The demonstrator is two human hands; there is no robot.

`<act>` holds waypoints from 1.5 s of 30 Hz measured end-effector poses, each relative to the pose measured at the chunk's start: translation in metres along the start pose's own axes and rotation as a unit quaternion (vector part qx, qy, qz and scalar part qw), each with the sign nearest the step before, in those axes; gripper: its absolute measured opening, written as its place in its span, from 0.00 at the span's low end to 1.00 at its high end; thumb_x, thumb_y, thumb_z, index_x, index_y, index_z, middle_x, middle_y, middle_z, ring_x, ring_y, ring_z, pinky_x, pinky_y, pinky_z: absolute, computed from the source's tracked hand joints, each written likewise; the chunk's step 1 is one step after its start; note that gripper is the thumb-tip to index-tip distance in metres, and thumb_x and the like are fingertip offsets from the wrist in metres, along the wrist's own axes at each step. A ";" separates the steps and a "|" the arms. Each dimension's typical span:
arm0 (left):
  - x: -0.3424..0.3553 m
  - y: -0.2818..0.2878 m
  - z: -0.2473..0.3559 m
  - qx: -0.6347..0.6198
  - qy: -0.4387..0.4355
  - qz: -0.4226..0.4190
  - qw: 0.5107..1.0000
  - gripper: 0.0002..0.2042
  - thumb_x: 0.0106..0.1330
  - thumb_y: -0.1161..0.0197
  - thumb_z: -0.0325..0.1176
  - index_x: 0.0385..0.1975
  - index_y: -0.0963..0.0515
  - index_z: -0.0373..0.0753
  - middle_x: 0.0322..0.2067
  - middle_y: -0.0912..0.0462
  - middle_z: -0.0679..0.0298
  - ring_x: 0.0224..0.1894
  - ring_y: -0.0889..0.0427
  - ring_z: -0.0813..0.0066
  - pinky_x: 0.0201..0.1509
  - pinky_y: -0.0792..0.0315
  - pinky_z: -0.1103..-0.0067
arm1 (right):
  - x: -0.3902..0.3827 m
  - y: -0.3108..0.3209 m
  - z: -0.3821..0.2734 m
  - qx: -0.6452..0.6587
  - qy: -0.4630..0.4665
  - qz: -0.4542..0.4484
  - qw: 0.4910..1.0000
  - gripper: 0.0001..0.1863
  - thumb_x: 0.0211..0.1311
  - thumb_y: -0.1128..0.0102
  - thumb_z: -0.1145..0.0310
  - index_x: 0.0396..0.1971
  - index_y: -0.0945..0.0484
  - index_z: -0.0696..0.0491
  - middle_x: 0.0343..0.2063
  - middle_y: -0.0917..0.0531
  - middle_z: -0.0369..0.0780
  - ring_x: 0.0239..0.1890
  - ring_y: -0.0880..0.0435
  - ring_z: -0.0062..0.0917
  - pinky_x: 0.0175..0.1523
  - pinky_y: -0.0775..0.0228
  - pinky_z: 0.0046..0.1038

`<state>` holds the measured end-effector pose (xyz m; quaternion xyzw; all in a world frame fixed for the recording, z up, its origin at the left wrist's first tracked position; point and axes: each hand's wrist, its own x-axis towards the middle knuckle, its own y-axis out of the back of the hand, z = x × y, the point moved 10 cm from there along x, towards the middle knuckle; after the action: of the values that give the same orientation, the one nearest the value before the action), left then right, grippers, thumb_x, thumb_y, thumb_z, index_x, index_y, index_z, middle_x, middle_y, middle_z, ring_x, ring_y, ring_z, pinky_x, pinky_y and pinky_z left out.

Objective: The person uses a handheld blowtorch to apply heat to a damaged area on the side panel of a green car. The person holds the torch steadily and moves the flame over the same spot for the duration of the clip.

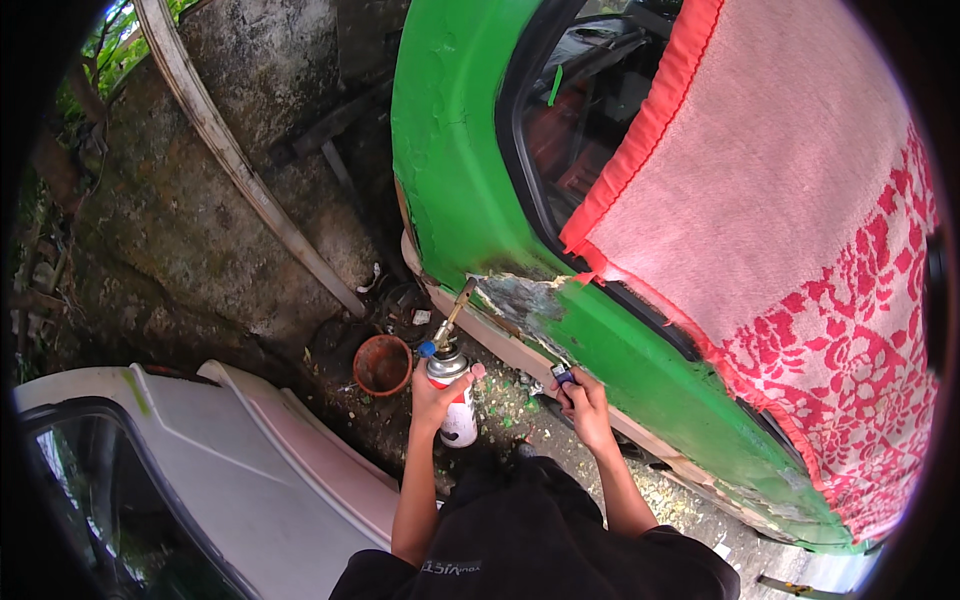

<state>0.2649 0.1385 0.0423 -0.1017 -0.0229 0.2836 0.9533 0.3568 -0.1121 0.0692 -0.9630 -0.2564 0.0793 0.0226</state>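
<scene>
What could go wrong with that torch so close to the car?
The left hand holds the gas torch with its nozzle close to the damaged patch; heat might blister the green paint.
The red-edged towel lies near that patch; a stray flame could catch it.
Lighting the torch with the lighter could burn the bare right hand.
</scene>
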 end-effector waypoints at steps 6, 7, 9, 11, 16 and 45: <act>0.001 0.002 0.000 0.008 0.003 -0.003 1.000 0.19 0.53 0.25 0.27 0.43 0.26 0.35 0.35 0.17 0.64 0.36 0.18 0.78 0.42 0.25 0.78 | 0.000 -0.003 0.002 -0.008 0.003 0.000 1.000 0.10 0.68 0.54 0.71 0.33 0.24 0.59 0.17 0.34 0.28 0.19 0.41 0.11 0.24 0.50 0.21; 0.000 0.000 0.000 0.006 0.003 -0.006 1.000 0.19 0.53 0.25 0.27 0.42 0.26 0.35 0.36 0.17 0.64 0.36 0.18 0.78 0.42 0.25 0.78 | -0.001 -0.004 0.001 -0.013 0.006 0.001 1.000 0.10 0.68 0.54 0.71 0.33 0.24 0.59 0.17 0.34 0.28 0.19 0.41 0.11 0.24 0.50 0.21; -0.002 -0.003 0.004 0.004 0.006 -0.012 1.000 0.19 0.54 0.25 0.27 0.42 0.25 0.35 0.36 0.17 0.64 0.36 0.18 0.78 0.43 0.25 0.78 | -0.002 -0.005 0.002 -0.010 0.003 0.001 1.000 0.10 0.69 0.54 0.71 0.33 0.24 0.59 0.18 0.34 0.28 0.19 0.41 0.11 0.24 0.50 0.20; -0.002 -0.010 0.010 -0.017 0.009 -0.023 1.000 0.18 0.54 0.25 0.26 0.42 0.25 0.35 0.36 0.17 0.64 0.36 0.19 0.79 0.43 0.25 0.78 | -0.003 -0.006 0.005 0.004 -0.009 -0.002 1.000 0.10 0.69 0.55 0.71 0.34 0.25 0.59 0.18 0.34 0.28 0.19 0.41 0.11 0.24 0.51 0.20; 0.005 0.004 0.004 0.004 0.009 -0.007 1.000 0.19 0.54 0.26 0.26 0.43 0.25 0.35 0.36 0.17 0.65 0.37 0.19 0.79 0.44 0.25 0.79 | -0.006 -0.007 0.004 0.012 -0.005 -0.005 1.000 0.10 0.69 0.55 0.71 0.35 0.25 0.59 0.18 0.35 0.28 0.18 0.42 0.10 0.24 0.52 0.19; 0.008 0.011 0.006 -0.028 0.021 -0.026 0.999 0.19 0.54 0.25 0.26 0.43 0.26 0.35 0.36 0.17 0.65 0.37 0.19 0.79 0.44 0.26 0.79 | 0.016 -0.022 0.002 -0.005 0.005 0.024 1.000 0.10 0.68 0.55 0.70 0.34 0.25 0.58 0.17 0.35 0.28 0.19 0.42 0.11 0.24 0.51 0.20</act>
<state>0.2649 0.1530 0.0453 -0.1333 -0.0131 0.2555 0.9575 0.3592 -0.0854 0.0673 -0.9695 -0.2331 0.0739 0.0169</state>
